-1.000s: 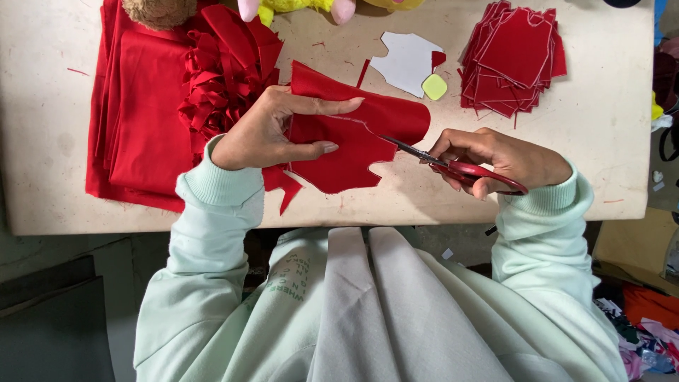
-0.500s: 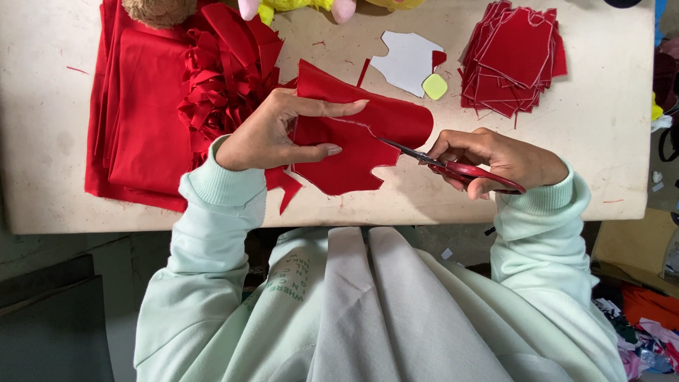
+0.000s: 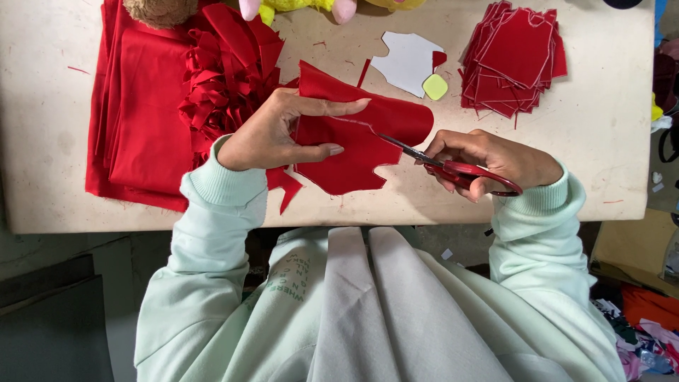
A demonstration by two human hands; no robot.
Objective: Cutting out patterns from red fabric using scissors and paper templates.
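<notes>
My left hand pinches a red fabric piece with a chalk outline, holding it just above the pale table. My right hand grips red-handled scissors. Their blades reach left into the middle of the fabric piece along the drawn line. Both arms wear pale green sleeves.
A folded red cloth and a heap of red scraps lie left. A stack of cut red pieces sits at the back right, beside a white paper template and a yellow chalk piece. Plush toys line the far edge.
The scissors have advanced slightly left into the fabric. My left hand has shifted its grip a little, and the piece has turned slightly.
</notes>
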